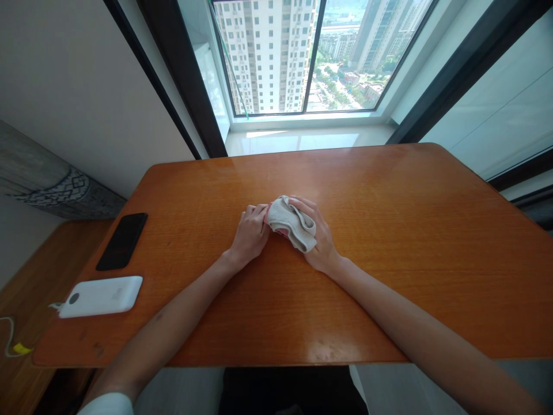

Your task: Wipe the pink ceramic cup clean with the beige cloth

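Note:
A crumpled white-grey cloth is bunched over the middle of the wooden table. My right hand is closed round the cloth from its right side, fingers over the top edge. Against the cloth's left end, my left hand has its fingers curled in. Small bits of a pinkish-red thing show beneath the cloth and beside my left fingers. Most of that thing is covered, so its kind cannot be told.
A black phone lies at the table's left side. Nearer to me is a white power bank with a cable at its left end. A wooden bench stands to the left. Beyond the far edge is a window.

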Available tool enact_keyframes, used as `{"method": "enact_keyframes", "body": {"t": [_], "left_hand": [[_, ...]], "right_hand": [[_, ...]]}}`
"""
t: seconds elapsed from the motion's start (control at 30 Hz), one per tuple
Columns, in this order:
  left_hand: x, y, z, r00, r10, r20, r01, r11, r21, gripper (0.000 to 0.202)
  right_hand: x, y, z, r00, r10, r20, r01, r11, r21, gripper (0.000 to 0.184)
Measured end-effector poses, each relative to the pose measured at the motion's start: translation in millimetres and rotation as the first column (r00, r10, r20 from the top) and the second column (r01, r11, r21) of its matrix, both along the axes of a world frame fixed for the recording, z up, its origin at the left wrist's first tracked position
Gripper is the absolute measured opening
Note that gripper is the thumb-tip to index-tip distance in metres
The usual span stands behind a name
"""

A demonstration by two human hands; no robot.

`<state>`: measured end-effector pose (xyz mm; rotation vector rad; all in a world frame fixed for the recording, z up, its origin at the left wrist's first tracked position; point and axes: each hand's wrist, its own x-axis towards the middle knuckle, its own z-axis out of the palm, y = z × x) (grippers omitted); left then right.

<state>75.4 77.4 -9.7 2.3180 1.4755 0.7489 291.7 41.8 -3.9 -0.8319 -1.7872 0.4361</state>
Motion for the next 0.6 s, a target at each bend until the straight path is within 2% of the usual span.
{"method": "enact_keyframes", "body": {"t": [0.2,0.43,0.6], "left_hand": [[-1,3,-1.8,0.999,0.021,-0.026,-0.02,0.999,0.042,0.053],[0,-3,-1.0,0.976,-0.084,0.199,0.053,0.986,0.158,0.06],[4,-12,10.1,0.983,-0.129,0.13,0.091,0.961,0.263,0.065]], "right_hand": [[1,1,-0.5,0.999,-0.033,-0.003,0.033,0.999,0.002,0.061],[2,0,0.5,1.0,-0.013,0.0,0.013,1.0,-0.001,0.059],[2,1,-0.7,1.0,0.0,-0.01,0.0,1.0,0.001,0.06]]}}
